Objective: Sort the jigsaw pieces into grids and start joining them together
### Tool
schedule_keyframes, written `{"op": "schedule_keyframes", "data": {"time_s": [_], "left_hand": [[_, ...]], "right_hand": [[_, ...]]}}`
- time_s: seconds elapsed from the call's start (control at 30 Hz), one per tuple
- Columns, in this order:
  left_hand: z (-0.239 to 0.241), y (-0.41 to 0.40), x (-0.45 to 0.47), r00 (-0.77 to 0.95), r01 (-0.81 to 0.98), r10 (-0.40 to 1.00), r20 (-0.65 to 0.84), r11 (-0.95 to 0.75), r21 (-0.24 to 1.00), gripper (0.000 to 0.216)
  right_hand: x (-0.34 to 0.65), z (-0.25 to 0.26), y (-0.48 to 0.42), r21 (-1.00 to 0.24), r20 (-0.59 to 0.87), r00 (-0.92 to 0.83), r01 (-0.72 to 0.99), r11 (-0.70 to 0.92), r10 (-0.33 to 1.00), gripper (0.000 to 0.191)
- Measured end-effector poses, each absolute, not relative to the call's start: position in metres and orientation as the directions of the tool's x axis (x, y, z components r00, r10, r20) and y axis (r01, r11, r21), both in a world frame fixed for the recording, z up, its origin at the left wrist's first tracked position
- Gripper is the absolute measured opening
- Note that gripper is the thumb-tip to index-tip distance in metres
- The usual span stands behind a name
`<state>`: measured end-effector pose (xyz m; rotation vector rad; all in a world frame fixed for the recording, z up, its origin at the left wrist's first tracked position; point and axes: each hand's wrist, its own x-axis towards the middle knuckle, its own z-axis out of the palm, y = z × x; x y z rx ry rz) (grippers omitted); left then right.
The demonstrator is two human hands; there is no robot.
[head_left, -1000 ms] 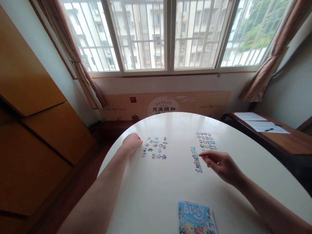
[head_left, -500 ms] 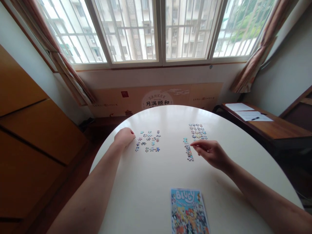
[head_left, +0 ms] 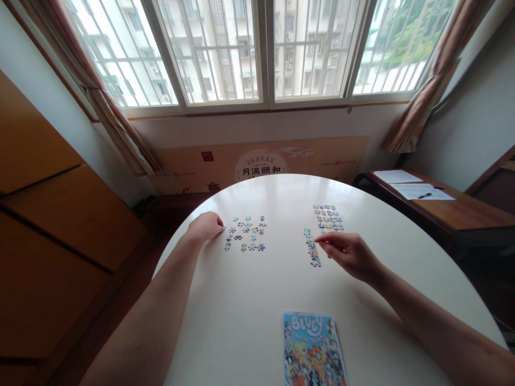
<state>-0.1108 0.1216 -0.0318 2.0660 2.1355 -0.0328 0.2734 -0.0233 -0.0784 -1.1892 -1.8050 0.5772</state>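
Note:
Loose jigsaw puzzle pieces (head_left: 252, 247) lie scattered on the left half of the white round table (head_left: 241, 300). At their left edge is my left hand (head_left: 207, 226), fingers curled closed with a small pale puzzle piece partly showing at the tips. My right hand (head_left: 348, 252) makes a pinch beside a narrow upright strip of joined puzzle pieces (head_left: 311, 249); whatever is between its fingertips is too small to make out. Beyond that hand, more puzzle pieces (head_left: 328, 213) are laid out in rows, the nearest ones partly hidden by the fingers.
A picture sheet with "Bluey" lettering (head_left: 314, 348) lies near the table's front edge. To the right stands a wooden side table (head_left: 462, 206) with papers (head_left: 418, 190) and a pen on it. An orange-brown cabinet (head_left: 48, 241) is at the left, below barred windows (head_left: 225, 53).
My left fingertips have dipped slightly toward me beside the loose pieces. The right hand keeps its pinch by the strip. The whole view has shifted a little.

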Motion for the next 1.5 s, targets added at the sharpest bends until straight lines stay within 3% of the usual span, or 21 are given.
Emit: {"op": "schedule_keyframes", "data": {"time_s": [0.27,0.47,0.6,0.87,1.2,1.4,1.5], "left_hand": [[-0.034,0.123,-0.114,-0.034,0.982,0.970,-0.239,0.077,0.172,0.026],[-0.037,0.131,-0.118,-0.042,0.993,0.984,-0.176,0.061,0.103,0.042],[-0.038,0.136,-0.120,-0.018,0.998,0.990,-0.143,0.026,0.052,0.041],[-0.032,0.129,-0.118,-0.024,0.994,0.979,-0.204,0.045,0.097,0.049],[-0.027,0.127,-0.118,0.010,0.999,0.980,-0.201,-0.002,0.042,0.027],[-0.019,0.123,-0.122,-0.001,0.975,0.956,-0.294,0.066,0.211,0.028],[-0.008,0.114,-0.110,0.022,0.935,0.969,-0.244,0.067,0.348,0.020]], "right_hand": [[0.274,-0.079,-0.023,-0.757,0.410,-0.162,0.489,0.434,0.897,0.023],[0.273,-0.076,-0.023,-0.764,0.415,-0.164,0.471,0.441,0.895,0.023],[0.273,-0.074,-0.022,-0.757,0.423,-0.169,0.474,0.449,0.890,0.024],[0.273,-0.074,-0.021,-0.760,0.417,-0.174,0.471,0.448,0.892,0.024],[0.273,-0.074,-0.021,-0.763,0.414,-0.174,0.468,0.445,0.893,0.023],[0.275,-0.076,-0.019,-0.771,0.417,-0.171,0.453,0.448,0.892,0.022],[0.274,-0.076,-0.019,-0.771,0.424,-0.167,0.450,0.451,0.890,0.022]]}}
